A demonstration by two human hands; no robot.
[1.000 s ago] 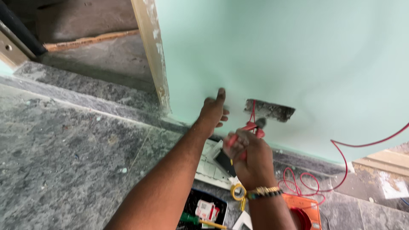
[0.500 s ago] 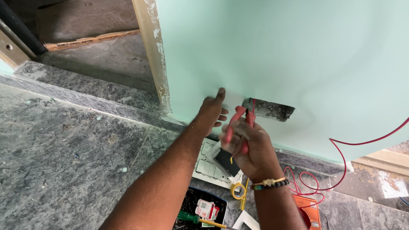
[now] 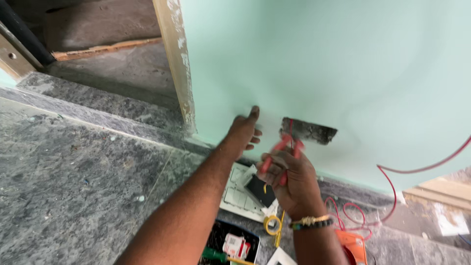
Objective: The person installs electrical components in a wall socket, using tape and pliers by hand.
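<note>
My left hand (image 3: pixel 244 133) presses flat against the pale green wall, fingers spread, just left of a rectangular hole in the wall (image 3: pixel 309 130). My right hand (image 3: pixel 289 179) is closed around a red-handled plier-like tool (image 3: pixel 282 147), blurred, its handles pointing up toward the hole. A thin red wire (image 3: pixel 290 126) hangs out of the hole. A bracelet sits on my right wrist.
On the grey stone floor lie a white switch plate (image 3: pixel 238 198), a black tray of small parts (image 3: pixel 230 243), a yellow wire loop (image 3: pixel 272 225), an orange tool (image 3: pixel 353 245) and a coiled red wire (image 3: pixel 387 181). A wooden door frame (image 3: pixel 174 59) stands at left.
My right hand with the red-handled tool has risen from the floor toward the wall hole. The left hand has stayed on the wall.
</note>
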